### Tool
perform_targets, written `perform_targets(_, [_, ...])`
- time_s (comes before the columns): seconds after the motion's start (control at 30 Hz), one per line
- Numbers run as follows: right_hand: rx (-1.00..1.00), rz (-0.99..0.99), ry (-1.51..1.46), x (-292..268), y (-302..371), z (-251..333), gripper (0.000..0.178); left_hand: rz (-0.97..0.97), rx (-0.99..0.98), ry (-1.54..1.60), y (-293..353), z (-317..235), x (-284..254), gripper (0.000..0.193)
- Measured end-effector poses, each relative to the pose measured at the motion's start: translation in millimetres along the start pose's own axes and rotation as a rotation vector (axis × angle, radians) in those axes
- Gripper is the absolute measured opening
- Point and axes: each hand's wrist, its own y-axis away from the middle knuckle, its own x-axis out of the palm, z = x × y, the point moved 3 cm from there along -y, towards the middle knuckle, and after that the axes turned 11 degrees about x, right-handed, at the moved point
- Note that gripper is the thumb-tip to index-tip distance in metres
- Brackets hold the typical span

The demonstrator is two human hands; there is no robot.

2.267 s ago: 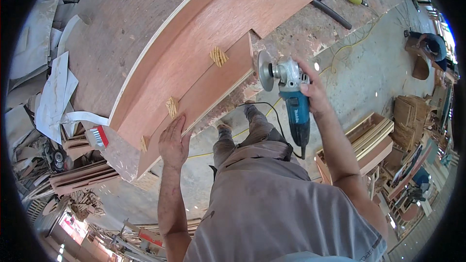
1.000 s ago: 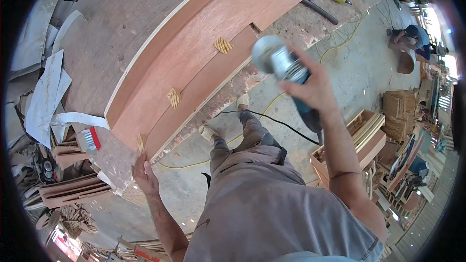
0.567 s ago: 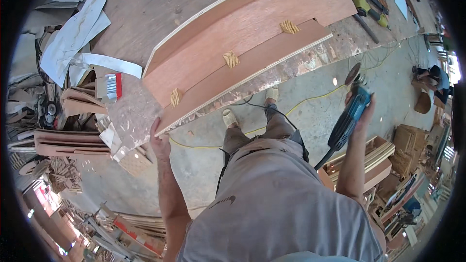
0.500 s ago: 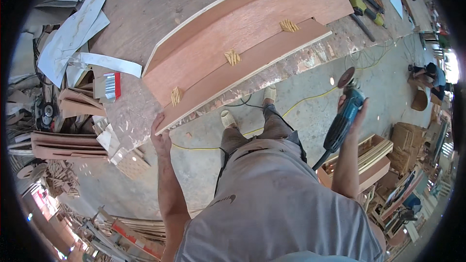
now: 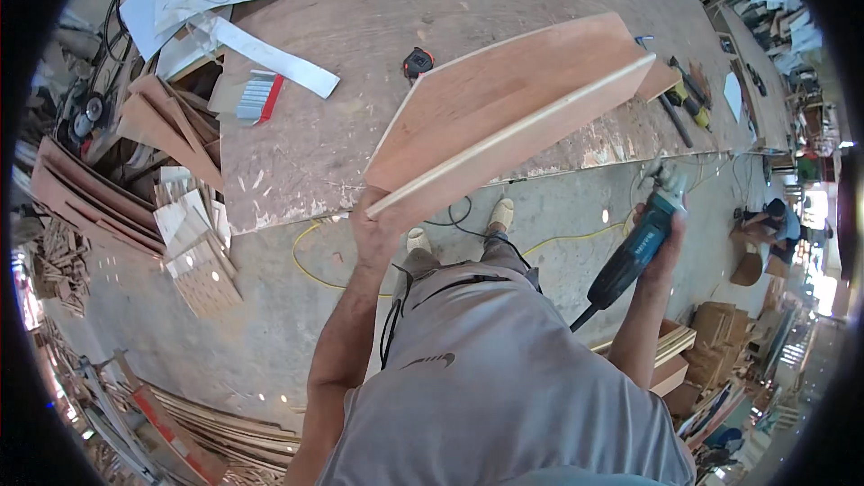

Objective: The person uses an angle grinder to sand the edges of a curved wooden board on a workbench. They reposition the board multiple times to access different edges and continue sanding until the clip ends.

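My left hand [image 5: 376, 234] is closed round the near left corner of a curved plywood piece [image 5: 531, 117]. The piece is made of joined panels and is tipped up on the workbench, its near panel raised and its pale edge toward me. The glued wooden blocks inside it are hidden now. Out to the right, clear of the plywood, my right hand [image 5: 664, 247] grips the body of a teal and black angle grinder [image 5: 634, 256]. Its head points away from me and the disc looks blurred. The grinder's cord runs back toward my waist.
On the workbench [image 5: 360, 0] lie a tape measure [image 5: 418, 62], a red box of staple strips [image 5: 259, 97], white sheets [image 5: 270, 54] and a yellow-green nail gun [image 5: 688, 108]. Plywood offcuts [image 5: 171, 126] crowd the left. A yellow cord [image 5: 315, 274] crosses the floor. Another person [image 5: 778, 225] crouches far right.
The plywood piece has been tilted up and swung on the bench, covering its blocks and uncovering the tape measure. My view has shifted. The grinder stays in my right hand.
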Motion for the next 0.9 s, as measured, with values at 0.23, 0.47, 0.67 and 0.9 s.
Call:
perform_targets(0.23, [-0.226,0.129,0.367,93.9,32.0,20.0,0.093,-0.168,-0.469,0.062,-44.5,-27.2,-3.0,0.027])
perform_targets(0.47, [-0.332,0.280,0.652,142.4,51.8,38.7,0.103,-0.182,-0.256,0.236,-20.8,19.8,10.0,0.033])
perform_targets(0.67, [-0.437,0.595,1.045,240.1,74.1,-20.5,0.090,-0.101,-0.244,0.373,-18.8,23.0,15.0,0.031])
perform_targets(0.9, [-0.455,0.804,1.105,305.8,104.6,-63.6,0.089,-0.025,-0.172,0.425,6.4,25.4,18.0,0.021])
